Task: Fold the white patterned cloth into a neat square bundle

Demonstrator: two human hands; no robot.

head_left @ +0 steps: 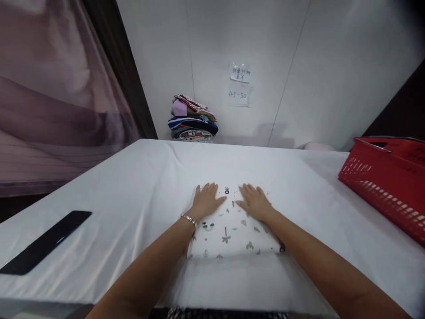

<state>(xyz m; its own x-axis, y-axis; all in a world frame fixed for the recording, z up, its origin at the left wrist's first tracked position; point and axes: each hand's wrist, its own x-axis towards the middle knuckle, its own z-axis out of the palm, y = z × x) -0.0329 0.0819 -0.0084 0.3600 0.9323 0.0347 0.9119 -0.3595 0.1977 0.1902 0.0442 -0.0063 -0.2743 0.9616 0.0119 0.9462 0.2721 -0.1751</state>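
Observation:
A white cloth with small grey printed motifs [237, 235] lies on the white-covered table in front of me. My left hand [206, 201] rests flat on its far left part, fingers spread, with a silver bracelet at the wrist. On the far right part lies my right hand [255, 201], also flat with its fingers apart. Both thumbs point inward, with a gap between them. The near part of the cloth spreads between my forearms. Neither hand grips anything.
A red plastic basket [385, 177] with a metal handle stands at the table's right. A flat black object [46, 241] lies at the left. Folded clothes [192, 119] are stacked beyond the far edge of the table [139, 177]. Paper notes [239, 95] hang on the wall.

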